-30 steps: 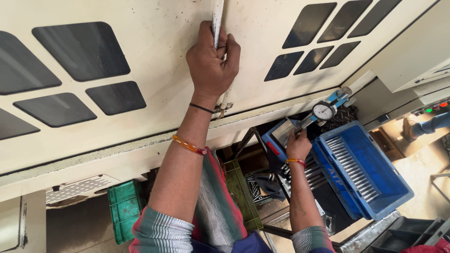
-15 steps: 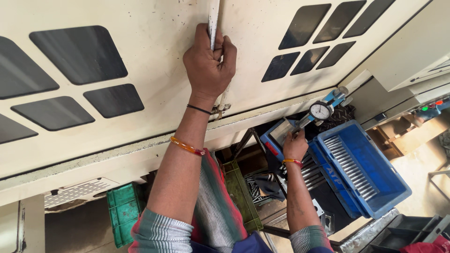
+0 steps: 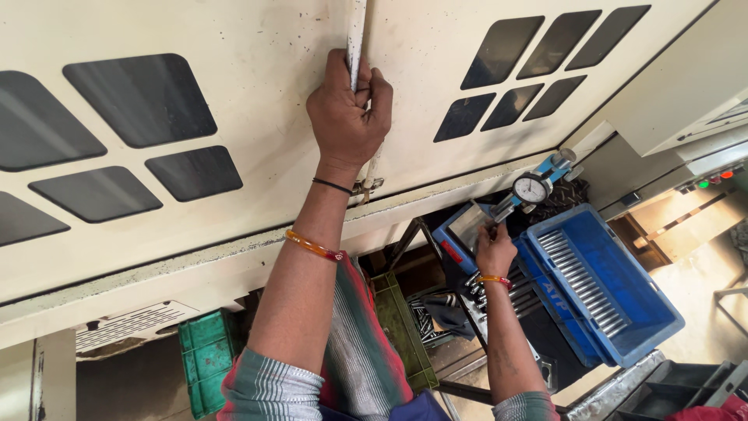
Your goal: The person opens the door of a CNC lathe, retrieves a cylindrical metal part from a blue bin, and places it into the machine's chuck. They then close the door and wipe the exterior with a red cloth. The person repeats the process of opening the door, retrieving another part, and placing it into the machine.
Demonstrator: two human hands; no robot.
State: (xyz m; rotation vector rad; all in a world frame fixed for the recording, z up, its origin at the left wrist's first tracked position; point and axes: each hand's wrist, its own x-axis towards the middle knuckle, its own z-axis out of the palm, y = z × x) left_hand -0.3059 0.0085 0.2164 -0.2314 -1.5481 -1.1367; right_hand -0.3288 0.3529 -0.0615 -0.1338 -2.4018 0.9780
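Head view, looking down, and the left hand is up on the cream machine door, fingers wrapped tight around the pale vertical door handle that runs along the seam between the two panels. Dark window panes sit on either side of that grip. A thin black band and an orange bangle ring the left forearm. Lower and to the right, the right hand is closed around the stem of a blue dial gauge, its round white face standing just above the knuckles and tilted toward the machine. Just beside that hand sits a blue plastic crate holding a neat row of slim metal rods, more rods lying in a tray under the wrist. Down by the person's striped sleeve, a green crate stands against the machine base, and another green crate sits between the two arms.
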